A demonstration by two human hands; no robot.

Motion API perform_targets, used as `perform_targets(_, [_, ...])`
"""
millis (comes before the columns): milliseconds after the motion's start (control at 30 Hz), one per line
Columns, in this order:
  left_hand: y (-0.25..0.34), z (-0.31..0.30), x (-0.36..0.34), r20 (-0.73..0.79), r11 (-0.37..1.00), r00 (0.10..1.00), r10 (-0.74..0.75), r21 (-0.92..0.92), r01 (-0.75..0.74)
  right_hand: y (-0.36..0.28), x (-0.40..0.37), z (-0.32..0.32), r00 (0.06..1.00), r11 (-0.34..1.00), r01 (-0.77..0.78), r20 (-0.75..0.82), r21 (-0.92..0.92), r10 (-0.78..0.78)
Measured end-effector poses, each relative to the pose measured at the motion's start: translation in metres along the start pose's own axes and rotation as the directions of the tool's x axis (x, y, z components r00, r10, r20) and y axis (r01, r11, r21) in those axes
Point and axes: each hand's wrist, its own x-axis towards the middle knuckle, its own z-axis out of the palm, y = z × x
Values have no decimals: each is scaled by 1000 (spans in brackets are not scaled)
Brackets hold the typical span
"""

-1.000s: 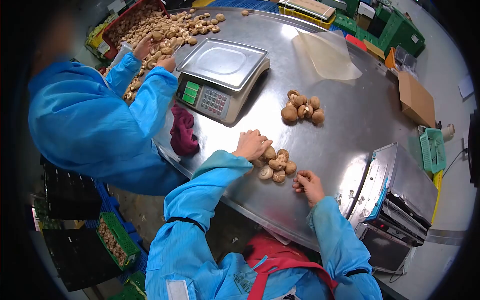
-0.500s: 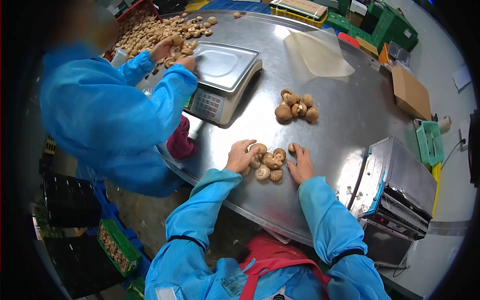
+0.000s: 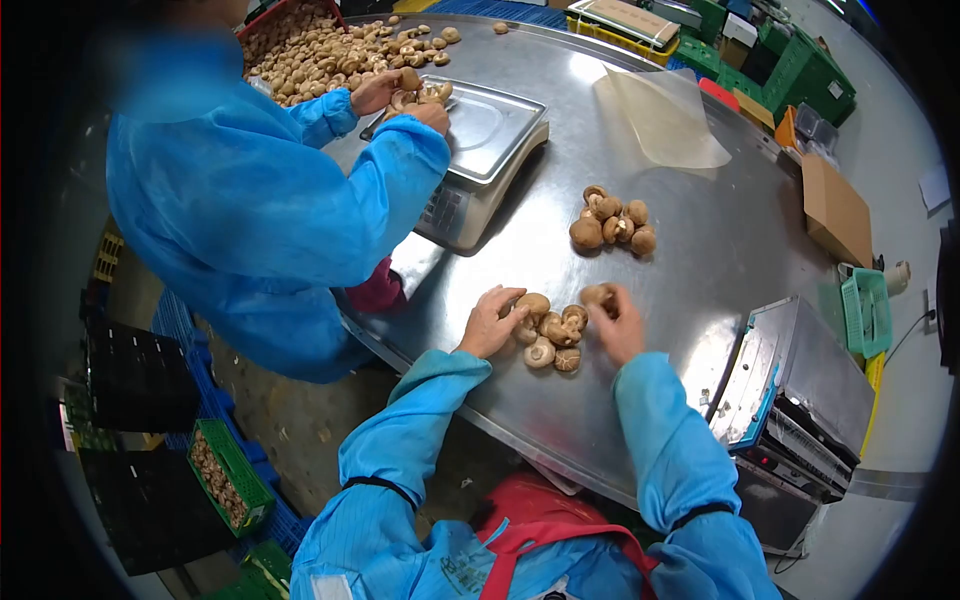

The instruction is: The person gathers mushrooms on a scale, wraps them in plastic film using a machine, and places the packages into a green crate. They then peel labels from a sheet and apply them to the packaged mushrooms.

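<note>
The left hand (image 3: 490,322) lies open against the mushroom pile (image 3: 551,333) on the table (image 3: 700,235), hemming it in, while the right hand (image 3: 620,325) pinches one mushroom (image 3: 596,295).

No legible text, number or brand anywhere in view. Dark print on blue coat (image 3: 466,568) at lower edge: blurred, unreadable. White label on green crate (image 3: 829,89) far right: too small to make out.

blue smock sleeves (image 3: 410,430), black armbands (image 3: 372,482), red apron (image 3: 545,515)
</note>
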Motion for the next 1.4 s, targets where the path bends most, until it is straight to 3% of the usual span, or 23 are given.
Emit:
perform_targets(33, [3, -1, -1, 0, 1000, 1000, -6, -5, 6, 0, -7, 9, 1000, 1000, -4, 4, -5, 4])
perform_targets(100, [10, -4, 0, 14, 998, 1000, -28, -53, 29, -2, -17, 23, 952, 900, 302, 150, -314, -267])
perform_targets(133, [9, -2, 1, 11, 998, 1000, -28, -56, 28, 0, -18, 28, 951, 899, 304, 152, -316, -268])
perform_targets(200, [7, 0, 0, -26, 1000, 1000, 8, -23, -9, 9, -17, 41, 926, 767, 373, 267, -522, -268])
perform_targets(300, [11, 1, -3, -69, 999, 998, 4, -45, -7, 17, -17, 52, 906, 683, 424, 282, -595, -316])
perform_targets(433, [13, 5, -6, -146, 986, 982, 122, -93, -136, 12, -20, 33, 926, 821, 374, 228, -431, -301])
perform_targets(500, [14, 7, -10, -206, 978, 957, 206, 27, -205, 13, -26, 20, 931, 816, 361, 229, -451, -285])
perform_targets(567, [16, 7, -11, -199, 979, 959, 203, 35, -200, 23, -29, 12, 898, 683, 440, 291, -583, -331])
perform_targets(600, [16, 6, -10, -194, 979, 960, 203, 51, -197, 26, -26, 10, 898, 680, 439, 287, -587, -333])
perform_targets(667, [14, 8, -9, -191, 985, 966, 173, 16, -173, 33, -21, 10, 920, 818, 374, 283, -436, -270])
perform_targets(700, [13, 7, -10, -183, 989, 973, 139, -17, -145, 32, -22, 9, 921, 821, 373, 281, -433, -270])
perform_targets(767, [11, 6, -10, -171, 989, 974, 148, -1, -150, 29, -24, 6, 973, 956, 135, 216, -260, -78])
perform_targets(800, [10, 6, -10, -162, 988, 975, 155, 10, -155, 26, -24, 3, 974, 956, 133, 214, -260, -78])
perform_targets(833, [10, 7, -10, -161, 988, 975, 156, 10, -156, 22, -23, 0, 970, 993, -3, 241, -116, 31])
perform_targets(867, [9, 7, -10, -167, 985, 971, 174, 28, -171, 19, -22, -2, 950, 989, -146, 284, 27, 133])
perform_targets(1000, [9, 6, -11, -170, 978, 963, 208, 55, -202, 17, -18, -8, 928, 963, -252, 304, 92, 214])
perform_targets(1067, [11, 6, -12, -171, 979, 965, 201, 52, -195, 18, -14, -13, 855, 891, -429, 384, 146, 349])
perform_targets(1167, [10, 7, -12, -174, 978, 963, 208, 59, -200, 20, -10, -11, 775, 842, -528, 465, 105, 428])
perform_targets(1300, [15, 4, -13, -162, 978, 964, 210, 50, -204, 22, -1, 1, 757, 843, -538, 457, 29, 468])
perform_targets(1367, [11, 5, -13, -164, 978, 964, 209, 60, -202, 31, 3, 6, 881, 920, -389, 279, -36, 383])
perform_targets(1400, [11, 6, -13, -166, 977, 964, 210, 68, -201, 36, 3, 8, 880, 920, -391, 278, -35, 384])
